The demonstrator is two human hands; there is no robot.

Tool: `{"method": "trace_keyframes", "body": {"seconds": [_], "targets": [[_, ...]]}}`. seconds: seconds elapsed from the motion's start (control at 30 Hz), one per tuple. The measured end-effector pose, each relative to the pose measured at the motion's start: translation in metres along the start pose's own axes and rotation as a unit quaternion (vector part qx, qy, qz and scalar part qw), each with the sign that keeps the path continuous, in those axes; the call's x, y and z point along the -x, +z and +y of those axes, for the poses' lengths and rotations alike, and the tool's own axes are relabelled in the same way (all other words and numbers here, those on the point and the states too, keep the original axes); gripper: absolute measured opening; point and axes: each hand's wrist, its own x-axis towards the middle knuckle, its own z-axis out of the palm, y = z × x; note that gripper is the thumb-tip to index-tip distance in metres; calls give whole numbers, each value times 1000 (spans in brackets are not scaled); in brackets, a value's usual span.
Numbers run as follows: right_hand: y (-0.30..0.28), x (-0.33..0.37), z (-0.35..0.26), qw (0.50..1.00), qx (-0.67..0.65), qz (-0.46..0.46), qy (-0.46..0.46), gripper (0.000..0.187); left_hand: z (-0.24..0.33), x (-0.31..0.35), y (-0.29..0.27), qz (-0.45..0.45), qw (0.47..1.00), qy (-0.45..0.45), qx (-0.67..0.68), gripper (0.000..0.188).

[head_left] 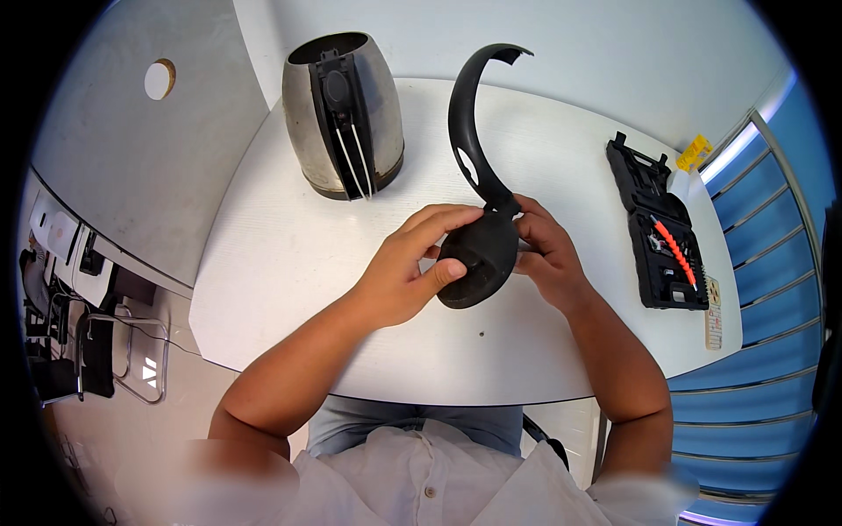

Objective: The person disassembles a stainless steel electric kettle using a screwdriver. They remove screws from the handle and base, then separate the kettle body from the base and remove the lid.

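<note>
Between my hands is a black plastic kettle handle (467, 123) joined to a rounded black lid (481, 263). The curved handle rises away from me, with an oblong hole in its lower part. My left hand (408, 267) grips the lid from the left, its thumb on the near face. Closed on the right side, near where handle and lid meet, is my right hand (548, 250); some of its fingertips are hidden. At the far left stands the metal kettle body (303, 123), open on top, its handle side bare with two pale wires (355, 153) hanging down.
An open black tool case (645, 219) with an orange flexible shaft (674, 250) lies on the right of the white table (281, 263). A tiny dark piece (481, 334) lies near the front edge. A yellow packet (694, 152) is at the far right, before a metal railing (772, 245).
</note>
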Motion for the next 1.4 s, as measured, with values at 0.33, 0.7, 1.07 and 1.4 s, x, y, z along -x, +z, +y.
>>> {"method": "trace_keyframes", "body": {"seconds": [0.33, 0.7, 1.07, 1.4], "targets": [[1, 1, 4, 999, 46, 9, -27, 8, -2, -1, 3, 17, 1000, 13, 11, 46], [3, 2, 5, 996, 83, 18, -35, 7, -6, -2, 2, 23, 999, -2, 36, 44], [1, 1, 7, 998, 57, 23, -17, 6, -6, -1, 4, 7, 999, -2, 33, 50], [4, 3, 7, 994, 107, 12, -10, 9, -6, -2, 5, 37, 998, -15, 40, 48]]}}
